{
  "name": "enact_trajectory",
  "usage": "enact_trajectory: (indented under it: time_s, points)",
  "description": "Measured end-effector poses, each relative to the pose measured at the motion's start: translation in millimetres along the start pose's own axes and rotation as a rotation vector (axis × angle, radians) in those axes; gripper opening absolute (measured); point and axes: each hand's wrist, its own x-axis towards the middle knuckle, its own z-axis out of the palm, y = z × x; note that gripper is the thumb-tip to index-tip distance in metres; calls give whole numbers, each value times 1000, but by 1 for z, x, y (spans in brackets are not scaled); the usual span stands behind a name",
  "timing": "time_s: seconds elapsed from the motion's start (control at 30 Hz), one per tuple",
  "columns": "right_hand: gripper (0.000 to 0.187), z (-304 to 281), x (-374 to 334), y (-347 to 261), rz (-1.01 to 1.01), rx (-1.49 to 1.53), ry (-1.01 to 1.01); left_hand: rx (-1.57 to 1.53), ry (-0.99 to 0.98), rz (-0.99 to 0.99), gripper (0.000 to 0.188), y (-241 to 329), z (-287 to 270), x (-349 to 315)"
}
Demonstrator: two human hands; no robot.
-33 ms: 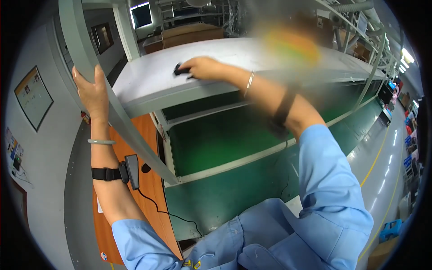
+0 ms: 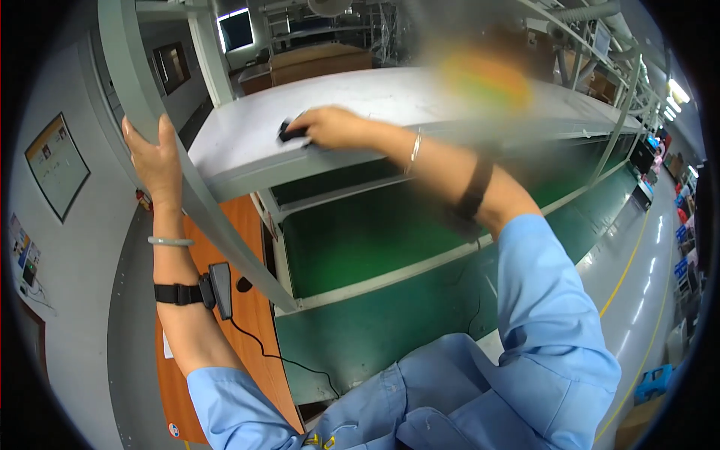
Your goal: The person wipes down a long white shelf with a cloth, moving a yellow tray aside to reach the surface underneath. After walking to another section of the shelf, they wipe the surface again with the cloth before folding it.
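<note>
Right hand (image 2: 335, 127): pinching small black object (image 2: 286, 131), jutting leftward over white shelf (image 2: 234, 136), well apart from left hand (image 2: 157, 163).

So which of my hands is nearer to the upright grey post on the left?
Your left: the left hand is against the grey post, while the right hand is away to its right, at the white tabletop, holding a black object.
</note>
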Motion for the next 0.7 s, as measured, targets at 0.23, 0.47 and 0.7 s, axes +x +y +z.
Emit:
enact_trajectory:
  time_s: [0.23, 0.47, 0.7]
  points:
    - [31, -28, -25, -53, 9, 412, -53, -49, -57, -38, 65, -6, 0, -6]
    - [34, -159, -55, 208, 563, -583, 138, -58, -44, -5, 63, 0, 4, -3]
    - [27, -128, -14, 288, 718, -657, -24, -164, -58, -52, 61, 10, 10, 0]
